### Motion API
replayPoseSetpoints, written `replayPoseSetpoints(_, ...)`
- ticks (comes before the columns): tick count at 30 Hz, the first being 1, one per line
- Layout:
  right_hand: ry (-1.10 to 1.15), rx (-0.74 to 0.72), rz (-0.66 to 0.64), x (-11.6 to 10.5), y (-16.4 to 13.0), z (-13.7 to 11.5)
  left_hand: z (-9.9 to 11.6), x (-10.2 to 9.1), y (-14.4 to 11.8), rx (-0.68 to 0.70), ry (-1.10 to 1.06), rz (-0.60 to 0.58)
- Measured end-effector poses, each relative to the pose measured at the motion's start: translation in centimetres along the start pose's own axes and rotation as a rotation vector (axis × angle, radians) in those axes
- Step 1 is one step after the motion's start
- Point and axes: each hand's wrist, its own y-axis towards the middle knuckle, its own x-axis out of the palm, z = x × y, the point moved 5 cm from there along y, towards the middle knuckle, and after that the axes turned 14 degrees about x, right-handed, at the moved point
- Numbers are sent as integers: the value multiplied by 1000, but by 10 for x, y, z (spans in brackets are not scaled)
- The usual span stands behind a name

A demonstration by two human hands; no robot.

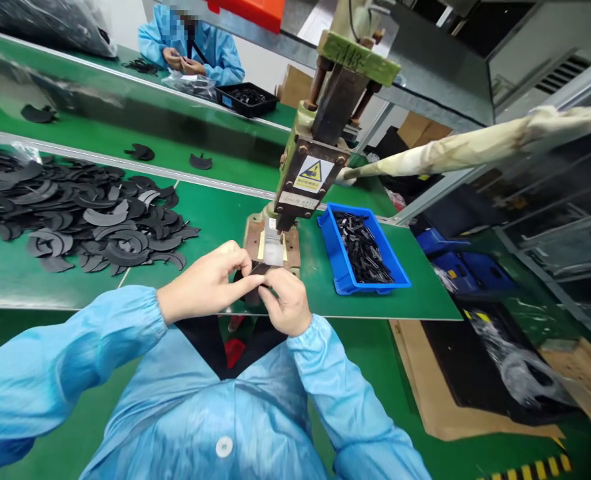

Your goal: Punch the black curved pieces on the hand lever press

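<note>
My left hand (218,279) and my right hand (288,301) meet at the table's front edge, fingertips almost touching. Both are closed in a pinch on a small black plastic piece (255,268), mostly covered by the fingers. Just beyond them is the base (291,250) of a hand press, with a pale metal block (274,253) set on it. The green press body (309,175) rises above, bearing a yellow warning label, and its cloth-wrapped lever (475,148) sticks out to the right.
A large heap of black curved plastic pieces (110,223) covers the table's left. To the right stands a blue bin (341,285) of narrow black parts. A few loose pieces (201,161) lie on the green belt behind. Across it, a co-worker (220,57) sits near a black tray (270,105).
</note>
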Motion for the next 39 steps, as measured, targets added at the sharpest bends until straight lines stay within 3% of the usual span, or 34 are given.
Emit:
replayPoseSetpoints(8,17,-58,-38,-2,-5,2,-26,13,-8,-283,-339,40)
replayPoseSetpoints(13,50,29,1,-4,-6,10,-26,23,-8,-387,-656,-108)
replayPoseSetpoints(15,66,91,16,-7,-8,16,-36,18,-4,-409,-679,-94)
replayPoseSetpoints(19,123,213,76,-18,-19,27,-96,-14,10,-557,-570,224)
replayPoseSetpoints(22,147,247,96,-29,-33,29,-150,-27,34,-775,-545,324)
replayPoseSetpoints(24,147,260,74,-35,-41,28,-177,-31,64,-855,-538,337)
replayPoseSetpoints(27,135,277,40,-45,-48,27,-197,-34,125,-800,-544,414)
replayPoseSetpoints(30,90,289,63,-62,-52,29,-204,-27,168,-713,-564,477)
replayPoseSetpoints(32,36,288,89,-78,-54,31,-207,-15,175,-720,-553,472)
replayPoseSetpoints(36,-117,308,148,-129,-45,53,-210,1,155,-731,-499,402)
replayPoseSetpoints(39,-377,499,152,-176,-25,98,-198,-7,132,-704,-459,339)
